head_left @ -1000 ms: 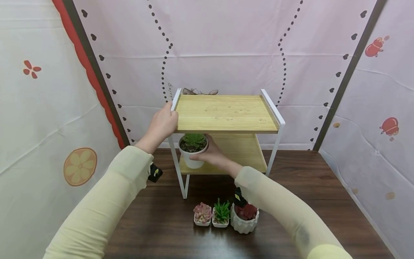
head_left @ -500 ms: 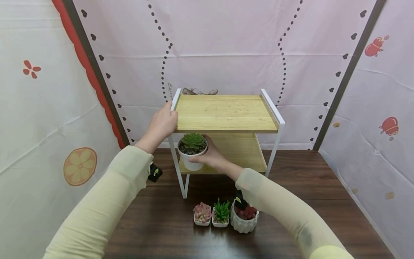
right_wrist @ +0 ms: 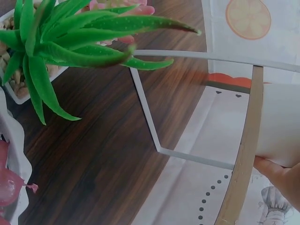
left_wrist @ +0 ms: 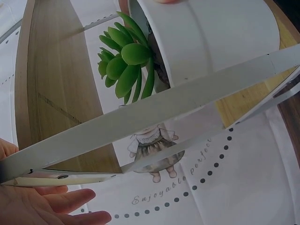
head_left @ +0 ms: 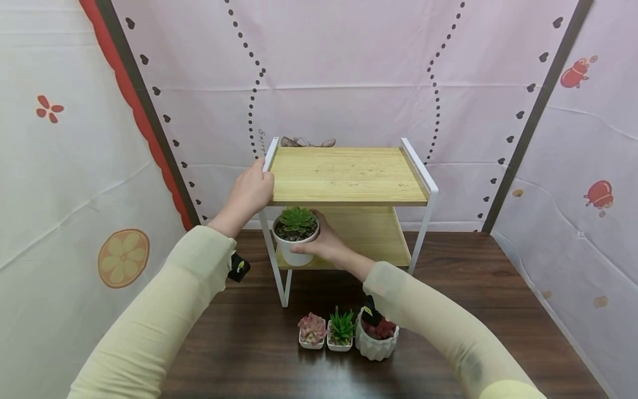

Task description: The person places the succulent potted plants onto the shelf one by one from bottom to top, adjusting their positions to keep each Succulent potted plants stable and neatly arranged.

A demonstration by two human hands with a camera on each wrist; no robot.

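My left hand (head_left: 247,188) holds the white rail at the upper left of the two-tier shelf rack (head_left: 349,173). In the left wrist view, the fingers of that hand (left_wrist: 51,206) stretch out beside the rail. Between the tiers, my right hand (head_left: 324,243) grips a white round pot (head_left: 291,250) by its right side. A green rosette succulent (head_left: 297,219) grows in dark grit in that pot. The pot stands over the front left of the lower tier (head_left: 371,235); whether its base touches the board cannot be told. Only part of my right hand (right_wrist: 276,178) shows in the right wrist view.
On the dark wood table (head_left: 224,343), before the rack, sit a pink succulent (head_left: 312,328), a spiky green plant (head_left: 341,328) and a dark red succulent in a ridged white pot (head_left: 376,346). My right sleeve passes close over the red one. Patterned cloth (head_left: 344,111) hangs behind.
The right hand has brought the white pot slightly left and toward me, so more of the green succulent shows from under the top tier. The left hand stays on the rail.
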